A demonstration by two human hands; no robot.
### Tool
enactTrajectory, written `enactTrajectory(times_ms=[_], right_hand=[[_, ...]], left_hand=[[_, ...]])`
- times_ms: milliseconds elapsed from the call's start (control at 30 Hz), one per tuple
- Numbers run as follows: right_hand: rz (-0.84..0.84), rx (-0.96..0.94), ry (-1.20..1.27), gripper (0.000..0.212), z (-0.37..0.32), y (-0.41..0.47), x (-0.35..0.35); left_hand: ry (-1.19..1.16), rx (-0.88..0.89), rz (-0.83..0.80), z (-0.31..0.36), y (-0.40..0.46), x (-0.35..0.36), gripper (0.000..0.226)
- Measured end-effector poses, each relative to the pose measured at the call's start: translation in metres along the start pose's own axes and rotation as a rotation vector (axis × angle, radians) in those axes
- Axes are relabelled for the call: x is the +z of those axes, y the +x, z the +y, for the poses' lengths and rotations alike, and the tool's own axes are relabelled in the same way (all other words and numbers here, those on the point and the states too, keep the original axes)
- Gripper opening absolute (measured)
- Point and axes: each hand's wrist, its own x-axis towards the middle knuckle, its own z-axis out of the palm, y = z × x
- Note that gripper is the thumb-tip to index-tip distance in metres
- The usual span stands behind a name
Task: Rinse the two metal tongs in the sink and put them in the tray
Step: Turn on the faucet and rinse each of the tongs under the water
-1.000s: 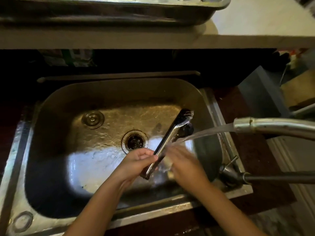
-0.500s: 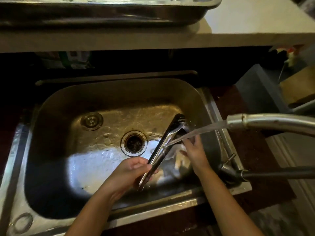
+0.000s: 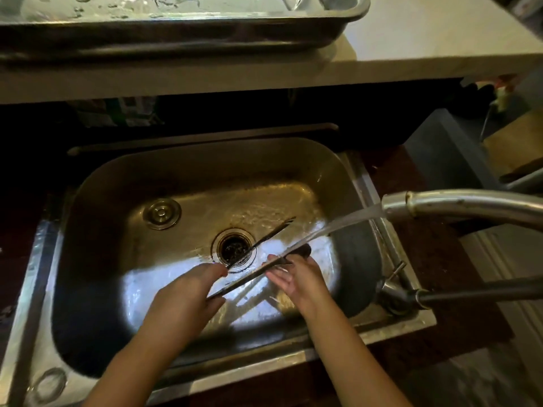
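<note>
My left hand grips the hinge end of a pair of metal tongs over the steel sink. The tongs are spread open, one arm pointing up right over the drain, the other lying across my right hand. My right hand is palm up under that lower arm, fingers apart, touching it where the water stream from the faucet lands. The metal tray sits on the counter at the top; a second pair of tongs is not clearly visible.
A round sink plug lies on the sink floor at left. The faucet base and handle stand at the sink's right rim. A pale countertop runs along the top, overhanging dark space behind the sink.
The tongs have spread open and swung lower and flatter. My right hand has slid from the tongs' tips to under the lower arm, palm up.
</note>
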Motion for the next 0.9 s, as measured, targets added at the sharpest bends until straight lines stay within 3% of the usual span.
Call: enactTrajectory(times_ms=[167,300,400,467,600,700,800,900], right_hand=[[0.039,-0.169,-0.142,0.016,-0.015,-0.006,0.000],[0.111,-0.268,-0.189,0.024,-0.030,-0.012,-0.003],[0.137,-0.288,-0.223,0.030,-0.036,-0.016,-0.006],[0.127,-0.304,-0.260,0.027,-0.036,-0.019,-0.009],[0.137,-0.362,-0.283,0.005,-0.033,-0.022,-0.018],[0.169,-0.296,-0.260,0.003,-0.027,-0.023,-0.028],[0.126,-0.245,-0.279,0.018,-0.019,-0.024,-0.032],[0.079,-0.246,-0.302,0.019,-0.017,-0.029,-0.028]], left_hand=[[-0.119,0.089,0.034,0.011,0.003,0.018,0.003],[-0.144,0.200,0.035,0.024,0.002,0.032,0.018],[-0.165,0.221,0.037,0.031,0.001,0.040,0.007],[-0.302,0.144,0.017,0.033,0.002,0.042,0.013],[-0.897,-0.140,-0.233,0.033,0.002,0.034,0.024],[-1.070,-0.190,-0.331,0.031,-0.003,0.027,0.018],[-1.204,-0.249,-0.385,0.032,-0.007,0.021,0.011],[-1.274,-0.251,-0.435,0.029,-0.009,0.017,0.018]])
